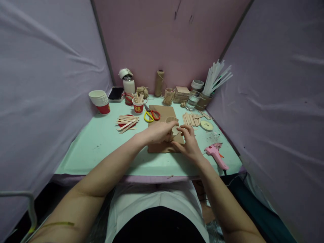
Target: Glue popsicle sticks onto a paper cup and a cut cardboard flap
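In the middle of the table lies a sheet of brown cardboard. Above it is a small round tan cup-like piece with an uneven rim and a pale area near my fingertips. My left hand closes round its left side, its own fingers partly hiding the piece. From the right, my right hand curves its thumb and fingers against the other side. What the fingertips press on is too small to make out. Yellow-and-red scissors rest on the cardboard's upper left part, beyond my hands.
Wooden sticks lie right of the cardboard; more sticks cover a red plate at left. A pink glue gun rests near the right edge. Stacked paper cups, a twine ball and white glue sticks stand farther back.
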Available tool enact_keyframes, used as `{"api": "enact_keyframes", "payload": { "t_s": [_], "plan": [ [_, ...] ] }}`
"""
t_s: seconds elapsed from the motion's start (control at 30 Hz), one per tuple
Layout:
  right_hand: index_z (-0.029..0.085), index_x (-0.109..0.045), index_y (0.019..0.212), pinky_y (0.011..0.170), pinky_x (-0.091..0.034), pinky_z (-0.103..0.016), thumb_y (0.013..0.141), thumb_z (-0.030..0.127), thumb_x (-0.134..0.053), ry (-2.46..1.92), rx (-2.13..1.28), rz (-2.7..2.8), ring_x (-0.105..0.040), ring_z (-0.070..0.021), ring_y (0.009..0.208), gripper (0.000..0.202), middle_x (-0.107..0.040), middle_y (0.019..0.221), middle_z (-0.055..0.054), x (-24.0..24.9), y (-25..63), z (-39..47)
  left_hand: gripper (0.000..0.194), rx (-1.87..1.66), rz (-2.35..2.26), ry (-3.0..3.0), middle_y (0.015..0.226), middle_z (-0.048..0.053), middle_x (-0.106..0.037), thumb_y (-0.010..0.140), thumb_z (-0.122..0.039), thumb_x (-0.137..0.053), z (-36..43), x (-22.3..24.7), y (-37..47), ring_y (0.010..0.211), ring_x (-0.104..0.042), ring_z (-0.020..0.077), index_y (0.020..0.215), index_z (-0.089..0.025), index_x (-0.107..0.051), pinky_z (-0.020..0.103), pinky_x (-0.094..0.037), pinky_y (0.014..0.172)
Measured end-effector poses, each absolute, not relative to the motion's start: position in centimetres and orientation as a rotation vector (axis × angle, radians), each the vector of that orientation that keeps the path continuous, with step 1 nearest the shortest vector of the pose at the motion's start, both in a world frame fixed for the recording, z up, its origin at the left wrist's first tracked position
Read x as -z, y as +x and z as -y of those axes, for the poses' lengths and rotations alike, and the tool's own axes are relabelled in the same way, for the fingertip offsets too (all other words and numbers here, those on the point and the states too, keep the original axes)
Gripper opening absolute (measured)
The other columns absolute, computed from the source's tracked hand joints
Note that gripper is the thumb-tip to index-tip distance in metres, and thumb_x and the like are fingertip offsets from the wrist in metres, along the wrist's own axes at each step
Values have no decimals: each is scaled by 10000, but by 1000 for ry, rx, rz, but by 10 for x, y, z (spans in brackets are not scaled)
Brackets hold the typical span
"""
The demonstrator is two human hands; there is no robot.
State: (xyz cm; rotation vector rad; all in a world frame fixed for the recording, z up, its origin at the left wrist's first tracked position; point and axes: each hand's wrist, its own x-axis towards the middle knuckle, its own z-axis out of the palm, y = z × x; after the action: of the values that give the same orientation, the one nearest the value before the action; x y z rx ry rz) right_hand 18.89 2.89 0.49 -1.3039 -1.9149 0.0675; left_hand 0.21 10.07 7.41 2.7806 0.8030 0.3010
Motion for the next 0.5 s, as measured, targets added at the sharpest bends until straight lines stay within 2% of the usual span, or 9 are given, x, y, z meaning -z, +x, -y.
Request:
{"api": "enact_keyframes", "payload": {
  "t_s": [0.07,0.13,0.23,0.33,0.5],
  "plan": [
    [221,-466,1254,861,-527,-392,815,259,-657,-1349,-150,1956,-593,-217,969,480,-431,1328,-136,-4,188,-29,416,-298,-810,2776,898,37,-695,828,-185,-533,-101,-75,2,826,-665,208,1233,-211,-445,242,-410,633],
    [223,-474,1239,811,-531,-355,836,246,-616,-1412,-203,2040,-614,-199,916,428,-473,1317,-119,-7,186,-30,323,-289,-809,2788,884,38,-687,825,-185,-530,-101,-76,2,804,-654,202,1144,-209,-488,245,-406,631],
    [227,-499,1227,746,-509,-308,861,267,-580,-1568,-171,2227,-626,-224,971,378,-578,1254,-91,-20,181,-38,226,-264,-811,2819,866,38,-673,813,-191,-536,-101,-78,2,776,-629,200,1037,-209,-516,252,-386,614],
    [231,-530,1224,692,-476,-281,863,303,-577,-1698,-83,2408,-642,-248,987,371,-614,1261,-83,-38,177,-48,168,-236,-829,2841,842,39,-660,811,-202,-526,-102,-80,3,746,-606,204,979,-208,-528,261,-352,583],
    [171,-651,1023,690,-448,-281,874,379,-557,-1955,-40,2560,-679,-274,906,274,-724,1004,-134,-54,169,-57,191,-218,-824,2823,820,38,-654,785,-193,-531,-105,-81,4,723,-587,205,974,-214,-549,266,-337,582]
  ]
}}
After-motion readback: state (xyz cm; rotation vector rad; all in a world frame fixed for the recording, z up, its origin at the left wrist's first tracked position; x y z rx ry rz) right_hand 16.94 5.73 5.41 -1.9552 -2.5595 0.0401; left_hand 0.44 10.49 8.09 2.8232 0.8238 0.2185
